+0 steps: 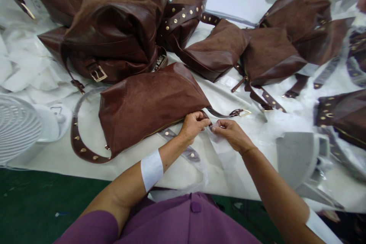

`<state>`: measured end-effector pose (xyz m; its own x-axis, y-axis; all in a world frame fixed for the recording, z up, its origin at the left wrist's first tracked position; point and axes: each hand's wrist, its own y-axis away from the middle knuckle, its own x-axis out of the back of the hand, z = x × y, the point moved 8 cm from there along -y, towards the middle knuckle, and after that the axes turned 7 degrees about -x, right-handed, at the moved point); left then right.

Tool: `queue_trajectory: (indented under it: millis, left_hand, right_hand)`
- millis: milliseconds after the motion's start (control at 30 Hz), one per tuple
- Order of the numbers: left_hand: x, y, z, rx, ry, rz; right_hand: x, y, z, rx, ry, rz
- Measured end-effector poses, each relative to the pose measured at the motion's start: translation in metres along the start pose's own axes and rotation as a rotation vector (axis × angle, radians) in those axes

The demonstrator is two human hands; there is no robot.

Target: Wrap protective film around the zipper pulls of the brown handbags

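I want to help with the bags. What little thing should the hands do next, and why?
Probably pull the thin clear wrap snug over the strap end of the flat brown suede-and-leather bag: both the left hand and the right hand pinch there, at the bag's corner.

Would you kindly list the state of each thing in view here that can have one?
Left hand: fingers pinched at the corner of the nearest bag.
Right hand: pinching thin clear wrap.
Nearest brown bag: lying flat on the table.
Studded strap: curved loose beside that bag.
Large brown bag: slumped, buckle strap fastened.
White fan: cannot tell whether running.
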<state>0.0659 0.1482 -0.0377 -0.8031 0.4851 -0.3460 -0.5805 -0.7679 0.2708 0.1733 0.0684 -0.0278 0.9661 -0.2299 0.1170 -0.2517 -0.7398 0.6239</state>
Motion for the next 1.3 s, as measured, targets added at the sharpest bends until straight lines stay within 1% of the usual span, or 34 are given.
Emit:
queue_trajectory:
  millis: [67,167,233,333,433,533,667,767,867,967,1033,1100,1133,1200,1300]
  left_hand:
    - [0.003,0.001,0.000,0.014,0.025,0.036]
    - [0.005,0.001,0.002,0.020,0.093,0.080]
    - [0.003,0.000,0.003,0.027,0.108,0.067]
    - [0.000,-0.001,0.002,0.026,0.081,0.039]
    - [0.003,-0.001,0.001,0.011,0.059,0.048]
    - [0.005,0.000,0.000,0.023,0.072,0.008]
    - [0.004,0.003,-0.003,0.105,0.123,-0.088]
    - [0.003,0.006,-0.004,0.153,0.183,-0.111]
    - [0.003,0.008,0.000,0.142,0.229,-0.112]
    - [0.000,0.012,0.003,0.147,0.232,-0.158]
    - [-0.006,0.017,0.002,0.196,0.249,-0.223]
    - [-0.011,0.022,-0.001,0.241,0.293,-0.256]
    - [-0.012,0.023,-0.002,0.247,0.321,-0.254]
    - [-0.012,0.022,-0.003,0.231,0.357,-0.226]
    - [-0.011,0.020,-0.004,0.210,0.350,-0.219]
  right_hand:
    - [-0.003,-0.002,-0.003,0.035,0.010,0.006]
    - [-0.008,-0.002,-0.002,0.042,-0.063,-0.015]
    - [-0.009,0.000,0.001,0.027,-0.113,-0.011]
    - [-0.007,0.001,0.005,0.037,-0.130,0.043]
    - [-0.003,0.002,0.006,0.071,-0.116,0.091]
    - [-0.001,0.002,0.010,0.059,-0.128,0.109]
    - [0.006,0.001,0.015,0.033,-0.238,0.188]
    - [0.015,-0.001,0.009,0.113,-0.355,0.306]
    - [0.024,0.001,-0.002,0.216,-0.414,0.422]
    - [0.024,0.004,-0.011,0.272,-0.410,0.448]
    - [0.025,0.007,-0.015,0.328,-0.434,0.486]
    - [0.026,0.010,-0.016,0.378,-0.496,0.523]
    - [0.025,0.010,-0.015,0.381,-0.527,0.522]
    - [0.019,0.009,-0.012,0.345,-0.546,0.476]
    - [0.012,0.012,-0.009,0.274,-0.432,0.371]
